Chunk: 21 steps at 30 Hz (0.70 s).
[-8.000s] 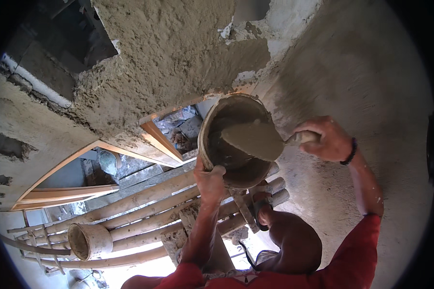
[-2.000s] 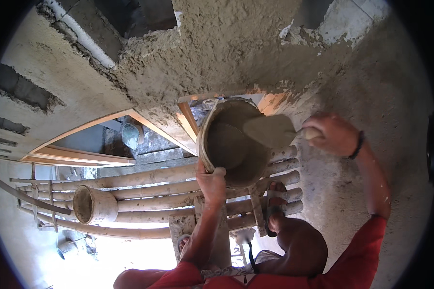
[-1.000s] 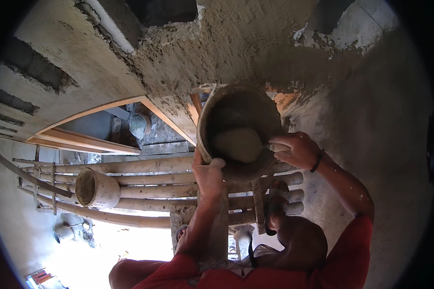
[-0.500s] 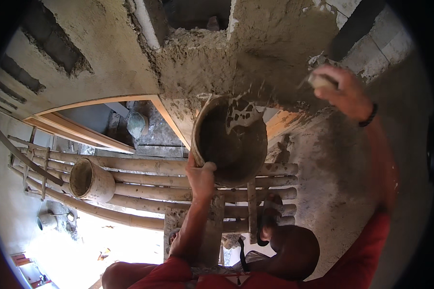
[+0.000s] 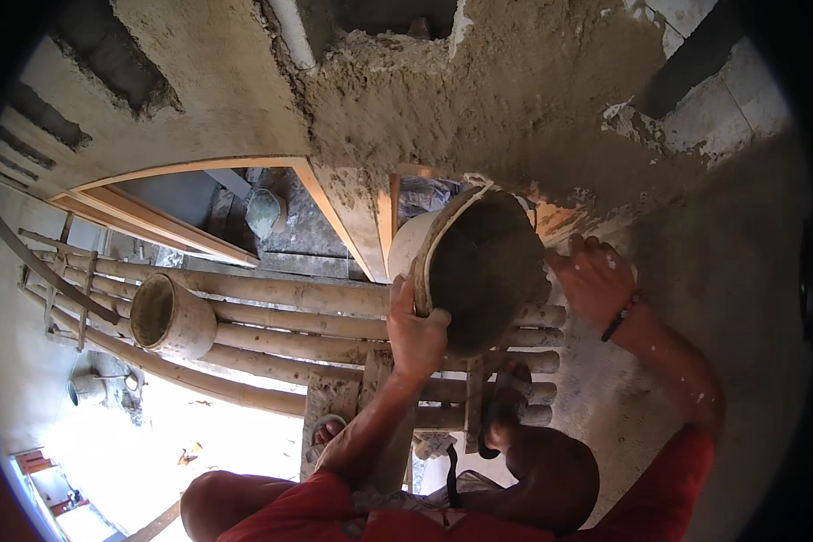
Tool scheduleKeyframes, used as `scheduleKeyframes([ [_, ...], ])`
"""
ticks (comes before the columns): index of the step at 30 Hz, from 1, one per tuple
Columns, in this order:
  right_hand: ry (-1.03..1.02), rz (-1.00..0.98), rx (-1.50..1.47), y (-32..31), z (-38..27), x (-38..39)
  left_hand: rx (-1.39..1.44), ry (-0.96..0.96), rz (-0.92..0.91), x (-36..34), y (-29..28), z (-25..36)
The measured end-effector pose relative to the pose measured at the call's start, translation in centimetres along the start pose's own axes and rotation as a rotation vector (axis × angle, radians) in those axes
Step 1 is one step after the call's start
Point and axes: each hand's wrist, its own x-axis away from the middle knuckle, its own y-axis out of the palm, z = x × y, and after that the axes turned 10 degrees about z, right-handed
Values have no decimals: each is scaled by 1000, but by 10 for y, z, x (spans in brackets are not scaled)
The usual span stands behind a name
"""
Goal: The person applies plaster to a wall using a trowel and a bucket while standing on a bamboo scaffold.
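In the head view my left hand (image 5: 415,334) grips the near left rim of a tilted bucket (image 5: 474,280) coated inside with grey mortar. At that bucket's right edge is my right hand (image 5: 587,275), fingers curled round the trowel's handle, which is largely hidden; the blade is hard to make out against the mortar. Beyond the bucket spreads a surface of rough, damp plaster (image 5: 506,108) with ragged openings.
A second bucket (image 5: 181,321) stands on bamboo poles (image 5: 280,321), where my sandaled feet also rest. Wooden frames (image 5: 325,208) border openings at the left. A bare grey wall (image 5: 686,253) runs down the right, and a bright gap lies below.
Half a second ago my right hand was raised to the upper right with mortar splashing; now it is down at the bucket. The bucket has shifted right and tilted.
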Motion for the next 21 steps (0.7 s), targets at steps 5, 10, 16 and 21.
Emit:
scheduleKeyframes([
  [5, -92, 51, 0, 64, -20, -4, -42, 72, -58, 3, -3, 18],
  [10, 36, -129, -459, 104, -15, 7, -154, 211, -27, 10, -5, 20],
  [16, 121, 36, -867, 93, -38, 9, 63, 88, -20, 1, -7, 23],
  [21, 69, 156, -820, 35, -10, 9, 278, -115, 49, -11, -14, 50],
])
